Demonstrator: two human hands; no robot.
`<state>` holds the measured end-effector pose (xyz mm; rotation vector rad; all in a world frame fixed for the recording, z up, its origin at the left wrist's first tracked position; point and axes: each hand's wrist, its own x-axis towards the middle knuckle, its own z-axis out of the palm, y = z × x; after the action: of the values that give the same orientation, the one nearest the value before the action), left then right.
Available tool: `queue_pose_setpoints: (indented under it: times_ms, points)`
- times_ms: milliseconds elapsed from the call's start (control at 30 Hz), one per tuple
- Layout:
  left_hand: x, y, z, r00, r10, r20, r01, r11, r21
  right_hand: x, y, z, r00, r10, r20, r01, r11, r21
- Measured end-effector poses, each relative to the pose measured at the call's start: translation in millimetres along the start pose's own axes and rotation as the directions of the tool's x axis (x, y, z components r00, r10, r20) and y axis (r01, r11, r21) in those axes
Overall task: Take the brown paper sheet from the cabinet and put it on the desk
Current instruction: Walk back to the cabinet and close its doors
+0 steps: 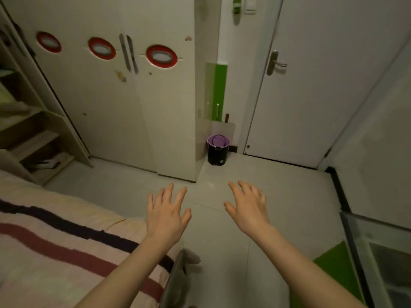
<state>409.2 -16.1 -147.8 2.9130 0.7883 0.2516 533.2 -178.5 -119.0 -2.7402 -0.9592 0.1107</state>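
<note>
Brown paper sheet: it cannot be made out anywhere in the head view, so its place relative to either hand cannot be told. The cabinet (111,96) stands ahead with both doors shut. The left hand (166,213) and right hand (249,207) are held out side by side above the floor (222,218), palms down, fingers spread, grasping nothing, well short of the cabinet doors.

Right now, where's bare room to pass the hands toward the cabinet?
Bare floor runs under the left hand and right hand, both open and empty, up to the shut cabinet, between the striped bed and the green mat. It's crowded by the small bin and on the open shelves.
</note>
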Motion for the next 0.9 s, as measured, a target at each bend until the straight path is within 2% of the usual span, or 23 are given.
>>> queue_pose_setpoints:
  times_ms: [300, 567, 733, 900]
  points:
    - [193, -48, 37, 0.987, -0.152, -0.062, 0.153, 0.988, 0.015, 206, -18, 16, 0.988, -0.152, 0.005, 0.152, 0.988, 0.001]
    - [322, -115, 28, 0.962, -0.269, -0.047, 0.273, 0.955, 0.118, 373, -72, 27, 0.960, -0.275, 0.059, 0.273, 0.961, 0.046]
    - [377, -180, 25, 0.888, -0.452, -0.080, 0.459, 0.870, 0.179, 478, -135, 56, 0.883, -0.454, 0.116, 0.451, 0.891, 0.058]
    - [427, -251, 22, 0.762, -0.638, -0.107, 0.646, 0.742, 0.177, 576, -211, 86, 0.760, -0.627, 0.174, 0.624, 0.778, 0.076]
